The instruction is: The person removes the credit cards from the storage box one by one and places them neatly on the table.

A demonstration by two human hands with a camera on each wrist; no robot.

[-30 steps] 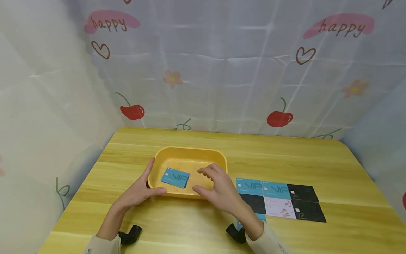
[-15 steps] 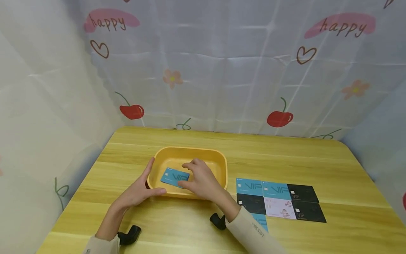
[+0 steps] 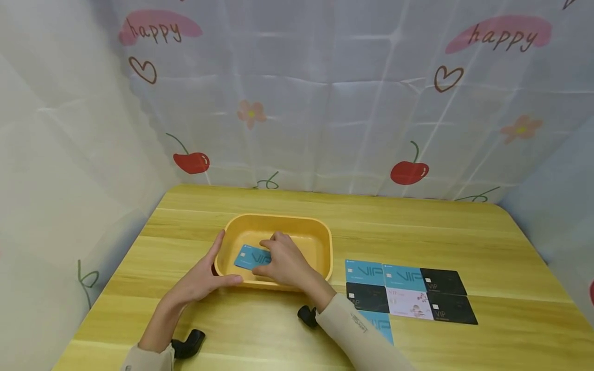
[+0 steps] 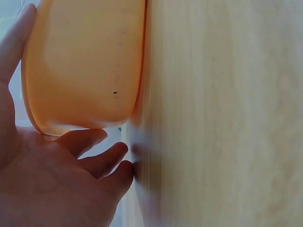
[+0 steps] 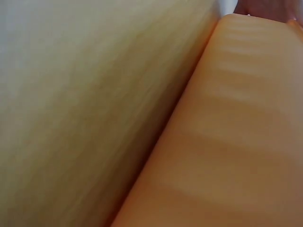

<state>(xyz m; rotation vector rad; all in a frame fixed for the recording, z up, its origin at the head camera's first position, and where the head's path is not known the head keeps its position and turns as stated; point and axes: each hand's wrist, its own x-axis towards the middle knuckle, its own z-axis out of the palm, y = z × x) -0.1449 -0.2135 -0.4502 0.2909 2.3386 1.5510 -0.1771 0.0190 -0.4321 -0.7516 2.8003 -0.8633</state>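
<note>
A yellow plastic tray (image 3: 278,219) sits left of centre on the wooden table (image 3: 417,226). One blue VIP card (image 3: 247,256) lies inside it. My right hand (image 3: 274,256) reaches over the tray's front wall, with curled fingers and thumb pinching the card's right end. My left hand (image 3: 208,274) braces the tray's front-left corner, thumb along the front wall and straight fingers up the left side. The left wrist view has the tray wall (image 4: 85,71) against my left hand (image 4: 57,184). In the right wrist view only the tray's outer wall (image 5: 227,142) and table are visible.
Right of the tray, cards lie in rows: two blue cards (image 3: 384,273), three black cards (image 3: 443,282), a white and pink card (image 3: 410,303), and another blue card (image 3: 382,325) partly under my right sleeve. Printed curtains close off the back and sides.
My right hand has moved left from the tray's front-right rim into the tray and closed on the blue card. The left hand and the tray have stayed put.
</note>
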